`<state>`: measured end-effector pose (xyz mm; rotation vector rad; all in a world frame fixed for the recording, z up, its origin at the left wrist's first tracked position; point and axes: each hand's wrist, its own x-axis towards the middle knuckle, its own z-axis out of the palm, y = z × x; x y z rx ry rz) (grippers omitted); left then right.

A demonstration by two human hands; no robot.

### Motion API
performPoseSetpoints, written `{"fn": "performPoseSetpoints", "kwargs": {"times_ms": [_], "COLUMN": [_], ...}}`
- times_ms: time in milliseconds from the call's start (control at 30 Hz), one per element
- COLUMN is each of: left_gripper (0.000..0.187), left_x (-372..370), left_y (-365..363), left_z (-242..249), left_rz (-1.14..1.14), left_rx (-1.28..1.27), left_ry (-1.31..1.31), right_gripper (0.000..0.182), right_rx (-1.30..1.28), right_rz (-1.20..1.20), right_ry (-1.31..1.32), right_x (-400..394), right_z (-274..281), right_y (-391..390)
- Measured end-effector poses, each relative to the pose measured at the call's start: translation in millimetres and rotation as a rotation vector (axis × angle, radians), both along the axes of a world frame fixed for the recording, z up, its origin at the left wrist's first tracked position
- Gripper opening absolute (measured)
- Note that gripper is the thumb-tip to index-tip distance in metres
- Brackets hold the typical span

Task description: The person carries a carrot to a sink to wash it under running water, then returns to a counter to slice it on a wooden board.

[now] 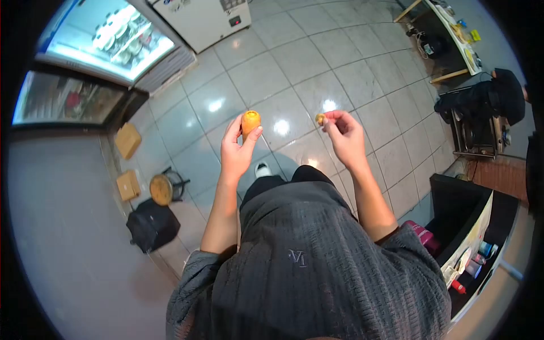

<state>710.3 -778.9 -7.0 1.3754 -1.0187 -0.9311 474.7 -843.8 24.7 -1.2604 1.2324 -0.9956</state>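
An orange, rounded item (250, 120) with a yellowish hollow-looking top stands upright in my left hand (238, 148), my fingers and thumb wrapped round its sides. Off to the right, my right hand (347, 139) pinches a small yellow-brown piece (320, 119) between thumb and fingertips. Both hands are held up above the tiled floor, well apart from each other. What the small piece is cannot be made out.
A lit glass-door fridge (133, 48) stands at upper left. On the left are a round stool (161, 190), a black bag (152, 225) and cardboard boxes (128, 140). A table (470, 59) is at upper right, a black shelf unit (462, 195) at lower right.
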Motion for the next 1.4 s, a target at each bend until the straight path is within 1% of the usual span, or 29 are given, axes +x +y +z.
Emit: {"fn": "performPoseSetpoints", "kwargs": {"times_ms": [100, 233, 367, 433, 500, 567, 633, 733, 800, 867, 933, 1000, 1100, 1233, 1300, 1400], "left_gripper": [0.039, 0.038, 0.036, 0.035, 0.034, 0.035, 0.036, 0.036, 0.036, 0.036, 0.036, 0.037, 0.037, 0.037, 0.037, 0.038], "left_x": [17, 20, 0, -12, -26, -44, -54, -67, -72, -71, -70, -70, -73, -89, -101, -130], "left_y": [-45, -109, -188, -238, -288, -343, -394, -465, -503, -545, -592, -644, -730, -846, -902, -975], "left_z": [5, 0, -14, -13, -9, -3, 6, 21, 33, 37, 34, 27, 8, 11, 18, 34], "left_rz": [-0.092, -0.194, -0.287, -0.347, -0.382, -0.397, -0.451, -0.469, -0.448, -0.449, -0.451, -0.44, -0.464, -0.569, -0.639, -0.762], "left_rx": [-0.014, -0.02, -0.018, -0.049, -0.04, -0.066, -0.06, -0.096, -0.066, -0.07, -0.074, -0.067, -0.078, -0.058, -0.071, -0.069], "left_ry": [-0.001, 0.038, 0.037, -0.01, 0.009, 0.0, 0.007, -0.015, 0.092, 0.061, 0.031, 0.083, 0.079, 0.109, 0.036, 0.053], "right_gripper": [0.014, 0.015, 0.015, 0.016, 0.016, 0.016, 0.016, 0.018, 0.018, 0.019, 0.019, 0.02, 0.021, 0.022, 0.023, 0.024], "right_rx": [0.029, 0.0, 0.035, 0.036, -0.007, -0.026, -0.008, -0.036, -0.052, -0.086, -0.064, -0.08, -0.071, -0.023, -0.054, -0.099], "right_rz": [-0.038, -0.167, -0.24, -0.286, -0.319, -0.361, -0.425, -0.399, -0.393, -0.381, -0.367, -0.37, -0.415, -0.508, -0.521, -0.602], "right_ry": [-0.006, 0.009, 0.037, 0.017, -0.043, 0.011, -0.001, -0.025, -0.023, -0.021, -0.066, -0.057, -0.044, -0.014, 0.016, 0.058], "right_x": [14, 21, 4, -9, -26, -46, -55, -69, -76, -76, -75, -76, -74, -79, -89, -104], "right_z": [14, 10, -8, -13, -21, -23, -5, 16, 27, 32, 30, 19, 1, 9, 15, 27], "right_y": [-15, -52, -111, -150, -194, -245, -293, -368, -412, -457, -501, -547, -611, -701, -740, -786]}}
